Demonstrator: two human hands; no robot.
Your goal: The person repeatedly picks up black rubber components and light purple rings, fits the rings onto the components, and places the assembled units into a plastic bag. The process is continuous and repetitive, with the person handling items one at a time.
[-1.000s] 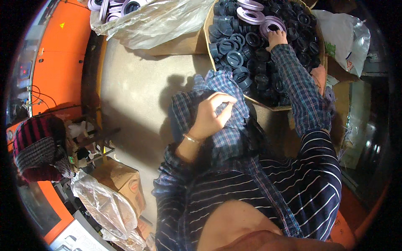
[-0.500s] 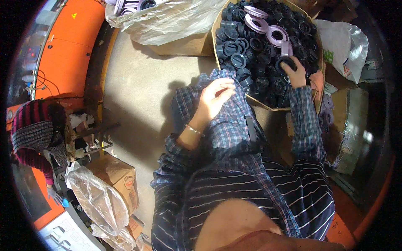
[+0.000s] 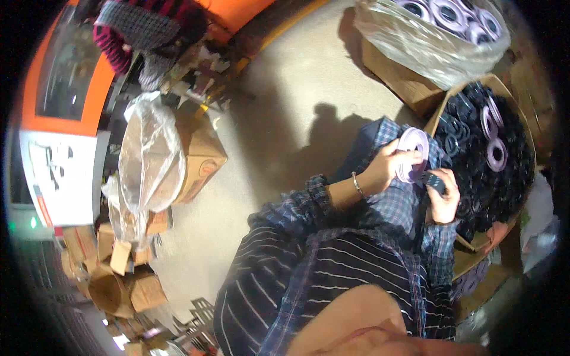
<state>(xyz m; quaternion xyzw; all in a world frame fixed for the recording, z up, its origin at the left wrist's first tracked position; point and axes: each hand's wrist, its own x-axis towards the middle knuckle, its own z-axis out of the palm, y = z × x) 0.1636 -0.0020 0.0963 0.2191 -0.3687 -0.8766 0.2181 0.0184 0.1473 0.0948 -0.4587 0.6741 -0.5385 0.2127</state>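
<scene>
Over my lap, my left hand [image 3: 380, 170] grips a lilac flanged ring [image 3: 418, 142], which is tilted with its opening turned toward my right side. My right hand [image 3: 445, 202] pinches a black ribbed cap [image 3: 435, 180] between thumb and fingers. The cap sits close against the lower edge of the ring; I cannot tell whether they touch. Right beside my hands stands a carton [image 3: 438, 118] heaped with black caps [image 3: 475, 190]. A few loose lilac rings [image 3: 497, 155] lie on top of that heap.
Ahead, a plastic-lined carton [image 3: 395, 68] holds several lilac rings with black centres [image 3: 448, 15]. On the left are a bag-covered carton [image 3: 199, 157], stacked boxes [image 3: 145, 291] and an orange machine [image 3: 101, 89]. Another person in a striped sleeve [image 3: 113, 50] is at the upper left.
The view has swung round to the left. My right hand has come out of the carton to my lap with a black cap. My left hand now holds a lilac ring.
</scene>
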